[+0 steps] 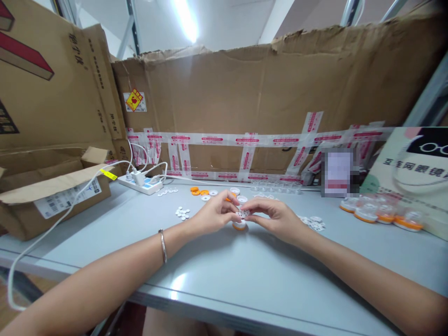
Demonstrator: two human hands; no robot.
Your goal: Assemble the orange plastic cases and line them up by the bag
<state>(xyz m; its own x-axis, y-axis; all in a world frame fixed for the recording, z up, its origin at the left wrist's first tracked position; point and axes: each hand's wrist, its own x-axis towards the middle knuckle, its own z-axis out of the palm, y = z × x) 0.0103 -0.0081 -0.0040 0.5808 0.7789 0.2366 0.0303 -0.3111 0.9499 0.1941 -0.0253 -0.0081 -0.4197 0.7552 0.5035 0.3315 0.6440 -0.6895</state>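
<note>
Two hands met: left hand (217, 213) and right hand (280, 218) pinched a dotted white piece (242, 214) between them, equally near; the orange-white base (239, 226) sat just below, on the table (273, 275), contact unclear.

Tall cardboard (217, 93) lines the far side of the gray desk (210, 266); a tube light (185, 19) glows on the ceiling (231, 21).

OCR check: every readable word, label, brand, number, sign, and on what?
"网眼镜": pale printed board; rest unclear.
Too small or blurred:
print, large brown cardboard box
white label, open brown carton
red-printed white tape, brown cardboard panel
red-and-yellow diamond sticker
white label behind it
marks, flat white pieces
marks, held dotted white piece
Pixelated: upright pale card
</note>
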